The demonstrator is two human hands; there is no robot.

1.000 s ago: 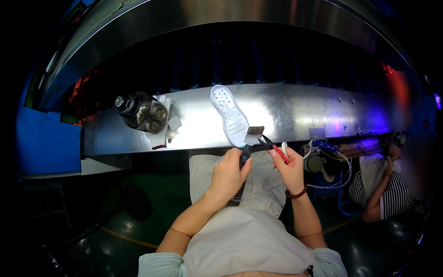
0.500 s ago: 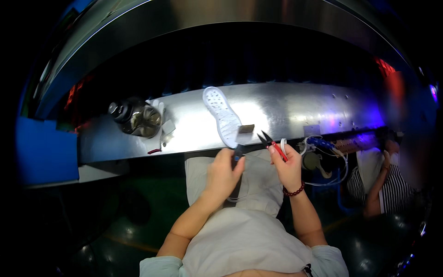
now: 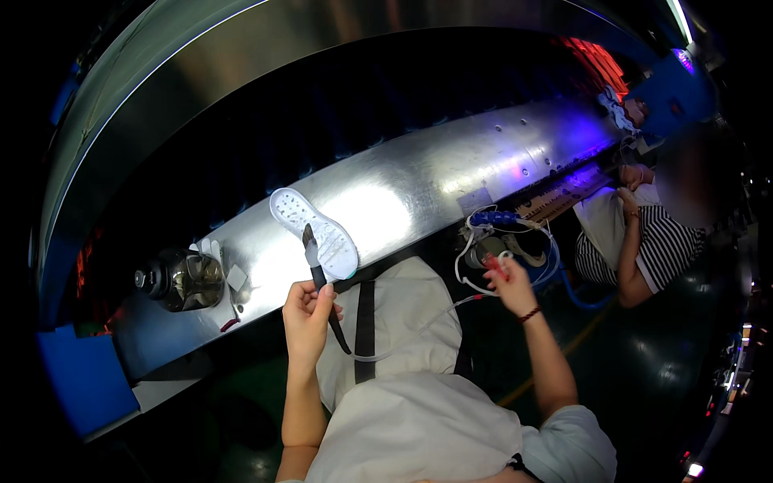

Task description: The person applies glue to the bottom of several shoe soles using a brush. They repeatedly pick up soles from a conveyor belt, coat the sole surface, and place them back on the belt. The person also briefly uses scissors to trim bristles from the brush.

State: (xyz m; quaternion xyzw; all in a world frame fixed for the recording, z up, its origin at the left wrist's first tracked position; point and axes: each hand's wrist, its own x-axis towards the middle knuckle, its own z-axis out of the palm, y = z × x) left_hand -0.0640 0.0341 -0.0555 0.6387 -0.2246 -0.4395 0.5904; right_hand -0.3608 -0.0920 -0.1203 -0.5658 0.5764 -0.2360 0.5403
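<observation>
My left hand (image 3: 306,318) is closed on the black handle of a brush (image 3: 320,278) with a flat metal neck and brown bristles. A thin clear tube runs from the handle's lower end across my apron. The bristles appear over a white shoe sole (image 3: 334,241) with holes at its far end, lying at the bench's front edge; whether they touch it I cannot tell. My right hand (image 3: 512,286) grips snips (image 3: 493,266) with red handles, blurred and low at a round pot (image 3: 488,249) beside the bench. The blades are not clearly seen.
A dark, clear-sided jug (image 3: 189,280) stands on the metal bench (image 3: 419,173) at left, near a small white square (image 3: 237,278) and a dark red item (image 3: 230,324). Blue coiled hose (image 3: 493,218) and white tubes hang at right. A co-worker in stripes (image 3: 676,245) sits beyond.
The view has turned to the right. My right hand has carried the snips away from the sole toward the pot. In my left hand the brush now points up, over the sole.
</observation>
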